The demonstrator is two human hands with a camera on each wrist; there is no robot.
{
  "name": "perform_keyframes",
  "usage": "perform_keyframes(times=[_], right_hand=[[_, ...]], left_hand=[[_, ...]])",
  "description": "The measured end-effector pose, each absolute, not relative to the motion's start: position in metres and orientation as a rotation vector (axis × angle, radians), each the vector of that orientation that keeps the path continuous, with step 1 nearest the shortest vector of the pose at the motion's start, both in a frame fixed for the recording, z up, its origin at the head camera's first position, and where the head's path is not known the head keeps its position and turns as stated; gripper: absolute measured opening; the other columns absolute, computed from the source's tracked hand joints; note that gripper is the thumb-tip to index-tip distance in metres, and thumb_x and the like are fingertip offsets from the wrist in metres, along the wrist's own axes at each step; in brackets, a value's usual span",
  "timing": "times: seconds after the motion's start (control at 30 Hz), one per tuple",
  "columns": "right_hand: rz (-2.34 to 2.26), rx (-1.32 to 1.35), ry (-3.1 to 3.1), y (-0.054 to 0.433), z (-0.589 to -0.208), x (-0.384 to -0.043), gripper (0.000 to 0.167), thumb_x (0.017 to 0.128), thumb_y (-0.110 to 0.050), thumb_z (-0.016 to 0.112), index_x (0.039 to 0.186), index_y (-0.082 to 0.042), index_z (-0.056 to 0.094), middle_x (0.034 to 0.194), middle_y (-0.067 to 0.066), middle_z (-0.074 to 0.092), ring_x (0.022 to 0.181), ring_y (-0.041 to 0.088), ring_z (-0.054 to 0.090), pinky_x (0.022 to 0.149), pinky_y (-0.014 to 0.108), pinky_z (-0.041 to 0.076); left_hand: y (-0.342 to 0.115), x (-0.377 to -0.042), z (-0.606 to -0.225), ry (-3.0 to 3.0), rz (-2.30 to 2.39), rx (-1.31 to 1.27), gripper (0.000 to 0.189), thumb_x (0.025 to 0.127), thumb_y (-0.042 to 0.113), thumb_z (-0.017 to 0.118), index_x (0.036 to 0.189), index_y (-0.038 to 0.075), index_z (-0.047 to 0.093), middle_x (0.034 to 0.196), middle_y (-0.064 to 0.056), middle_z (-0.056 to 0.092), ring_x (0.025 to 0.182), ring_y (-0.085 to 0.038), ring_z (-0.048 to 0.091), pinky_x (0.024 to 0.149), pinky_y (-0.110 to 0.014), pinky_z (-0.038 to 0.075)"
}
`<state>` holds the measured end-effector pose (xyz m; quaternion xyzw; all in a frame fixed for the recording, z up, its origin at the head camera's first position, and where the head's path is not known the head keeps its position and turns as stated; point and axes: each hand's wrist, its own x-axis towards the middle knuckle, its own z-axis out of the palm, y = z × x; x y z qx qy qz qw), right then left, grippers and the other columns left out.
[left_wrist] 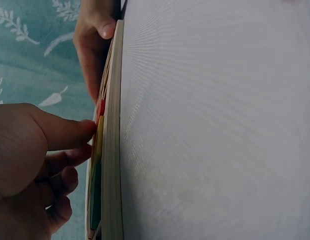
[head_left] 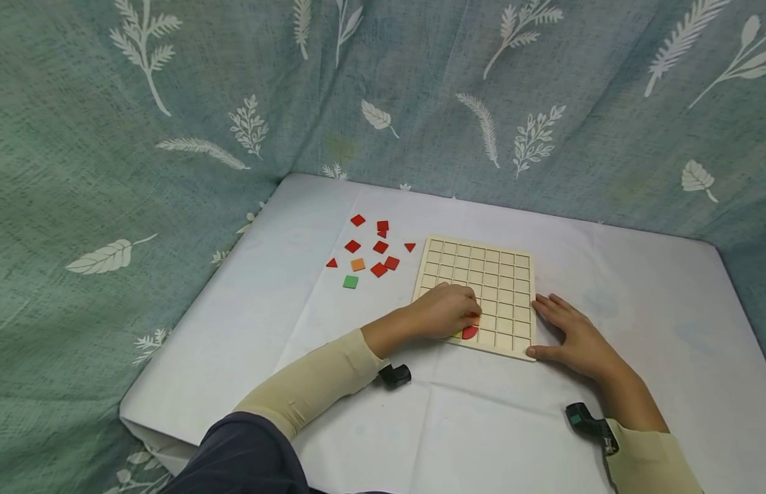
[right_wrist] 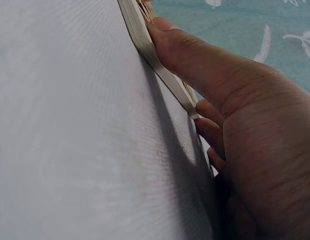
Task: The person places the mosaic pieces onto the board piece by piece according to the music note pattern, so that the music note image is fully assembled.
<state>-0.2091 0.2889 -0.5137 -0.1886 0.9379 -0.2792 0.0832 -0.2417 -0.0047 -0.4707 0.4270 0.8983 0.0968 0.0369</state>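
A pale wooden grid board [head_left: 506, 288] lies on the white-covered table. Over its near left part, my left hand [head_left: 446, 312] bends its fingers down, with an orange piece [head_left: 474, 320] between thumb and fingertips. Just below is a red rounded piece [head_left: 469, 333], beside a partly covered yellow piece [head_left: 457, 335]. The left wrist view shows the left thumb [left_wrist: 77, 134] at the board's surface, near yellow and green pieces [left_wrist: 96, 195] seen edge-on. My right hand [head_left: 571, 339] touches the board's right side, fingers extended; its thumb [right_wrist: 180, 47] rests on the board's edge.
Left of the board lie several red squares [head_left: 353, 246] and red triangles [head_left: 410, 247], an orange square [head_left: 357, 265] and a green square [head_left: 351, 282]. Leaf-patterned cloth [head_left: 420, 103] hangs behind the table. Dark wrist devices [head_left: 395, 377] sit by both forearms.
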Motion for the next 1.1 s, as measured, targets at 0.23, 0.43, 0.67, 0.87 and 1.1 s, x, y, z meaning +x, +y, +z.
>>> perform_keyframes(times=[0.23,0.43,0.67,0.87,1.1], right_hand=[[-0.836,-0.558,2.811,0.289,-0.513,-0.209,0.104,0.072,-0.057,0.079,0.152,-0.009,0.033,0.156,0.015,0.026,0.145,0.035,0.013,0.103,0.068,0.018],[-0.837,-0.566,2.802,0.289,-0.513,-0.209,0.105,0.072,-0.059,0.078,0.153,-0.009,0.032,0.157,0.016,0.024,0.145,0.036,0.012,0.103,0.068,0.017],[-0.832,-0.573,2.81,0.289,-0.512,-0.21,0.105,0.073,-0.059,0.078,0.152,-0.008,0.032,0.157,0.015,0.026,0.145,0.035,0.012,0.103,0.068,0.017],[-0.83,-0.575,2.814,0.29,-0.513,-0.21,0.104,0.073,-0.056,0.079,0.152,-0.007,0.032,0.157,0.014,0.027,0.145,0.035,0.012,0.104,0.067,0.018],[-0.835,-0.574,2.803,0.289,-0.514,-0.209,0.106,0.072,-0.057,0.079,0.152,-0.007,0.032,0.156,0.016,0.026,0.145,0.035,0.011,0.104,0.068,0.016]], left_hand=[[-0.005,-0.244,-0.47,2.73,0.315,1.304,0.018,0.095,0.027,0.065,0.11,0.022,0.075,0.103,0.011,0.063,0.099,-0.004,0.057,0.083,-0.028,0.044],[-0.009,-0.245,-0.469,2.686,0.367,1.299,0.017,0.096,0.019,0.063,0.107,0.021,0.076,0.101,0.011,0.062,0.095,-0.002,0.055,0.084,-0.026,0.043],[-0.017,-0.252,-0.465,2.723,0.451,1.254,0.025,0.097,0.009,0.057,0.112,0.016,0.074,0.11,0.008,0.064,0.105,-0.006,0.057,0.094,-0.024,0.041],[-0.033,-0.262,-0.461,2.775,0.448,1.209,0.024,0.096,0.007,0.057,0.109,0.016,0.075,0.107,0.007,0.064,0.102,-0.007,0.057,0.091,-0.022,0.042],[-0.055,-0.262,-0.464,2.761,0.506,1.17,0.021,0.096,0.011,0.061,0.111,0.014,0.074,0.107,0.007,0.065,0.104,-0.008,0.057,0.091,-0.021,0.043]])
